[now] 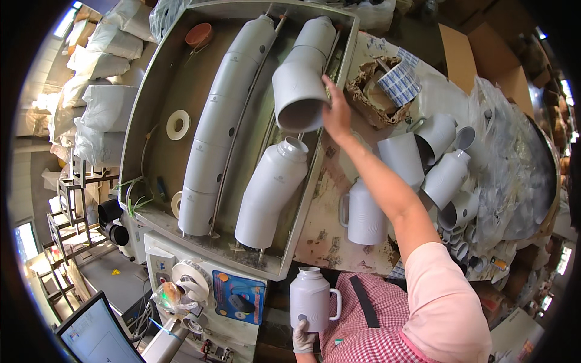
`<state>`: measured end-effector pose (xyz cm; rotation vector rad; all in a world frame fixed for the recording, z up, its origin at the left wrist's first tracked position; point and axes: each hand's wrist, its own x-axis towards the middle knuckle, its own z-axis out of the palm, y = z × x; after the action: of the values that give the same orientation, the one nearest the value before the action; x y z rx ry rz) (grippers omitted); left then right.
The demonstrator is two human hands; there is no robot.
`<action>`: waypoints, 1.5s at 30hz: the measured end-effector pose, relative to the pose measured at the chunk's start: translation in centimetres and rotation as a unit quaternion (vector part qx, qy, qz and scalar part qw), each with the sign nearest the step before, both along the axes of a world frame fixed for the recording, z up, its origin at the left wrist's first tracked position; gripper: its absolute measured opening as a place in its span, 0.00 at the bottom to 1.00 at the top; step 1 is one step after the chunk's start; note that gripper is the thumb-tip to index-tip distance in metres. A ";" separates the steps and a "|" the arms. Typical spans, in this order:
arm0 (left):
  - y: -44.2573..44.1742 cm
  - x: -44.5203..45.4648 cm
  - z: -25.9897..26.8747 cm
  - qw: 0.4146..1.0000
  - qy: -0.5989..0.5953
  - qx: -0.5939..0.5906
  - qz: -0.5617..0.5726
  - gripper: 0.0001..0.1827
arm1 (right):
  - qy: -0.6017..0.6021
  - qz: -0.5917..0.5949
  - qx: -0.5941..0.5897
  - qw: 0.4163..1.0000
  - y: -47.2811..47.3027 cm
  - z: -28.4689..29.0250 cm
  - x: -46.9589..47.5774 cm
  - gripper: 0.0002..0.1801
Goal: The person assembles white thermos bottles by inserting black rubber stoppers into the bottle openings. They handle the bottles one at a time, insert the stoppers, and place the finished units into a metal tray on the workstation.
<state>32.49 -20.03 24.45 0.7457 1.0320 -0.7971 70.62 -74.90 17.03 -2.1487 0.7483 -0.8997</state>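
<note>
My left hand (303, 338), in a pale glove, holds a light grey plastic jug body (310, 295) with a side handle near its base, by the apron. My bare right hand (337, 111) grips the side of a tilted grey bottle-shaped shell (300, 86), its wide open end towards me, over a metal trough (147, 86). Another such shell (313, 36) lies behind it. Below it, one more shell (283, 177) with an open neck overlaps a further one (256, 222). To the left, a row of shells (209, 122) lies end to end beside a metal rod.
Right of the trough, a worn table (336, 195) carries a handled jug (366, 213), several loose shells (445, 177), a sticker roll (399, 84) in a torn carton and plastic bags (504, 159). A machine with a label roll (190, 279) and a monitor (97, 336) stand lower left.
</note>
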 end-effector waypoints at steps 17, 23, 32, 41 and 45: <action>-1.3 3.7 0.0 0.998 0.013 0.000 -0.059 0.40 | -0.461 -0.089 0.729 0.498 -4.4 2.4 -34.2 0.22; -2.6 6.2 1.0 0.995 0.031 -0.017 -0.093 0.38 | -0.363 0.153 0.767 0.507 3.1 8.8 -32.4 0.60; -1.7 3.9 0.4 0.994 0.051 -0.001 -0.098 0.39 | 0.280 0.068 -0.133 0.948 -3.7 -0.7 2.5 0.59; -2.1 1.5 0.8 0.996 0.065 0.026 -0.057 0.39 | 0.241 0.089 0.042 0.965 -4.8 3.2 0.1 0.32; -2.6 4.4 0.5 0.992 0.068 0.004 -0.109 0.37 | 0.142 0.082 0.131 0.978 -3.8 4.0 -8.0 0.33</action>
<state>36.87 -22.67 24.90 0.8293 1.0866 -1.0438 62.63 -78.65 21.02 -2.0864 0.7678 -0.3874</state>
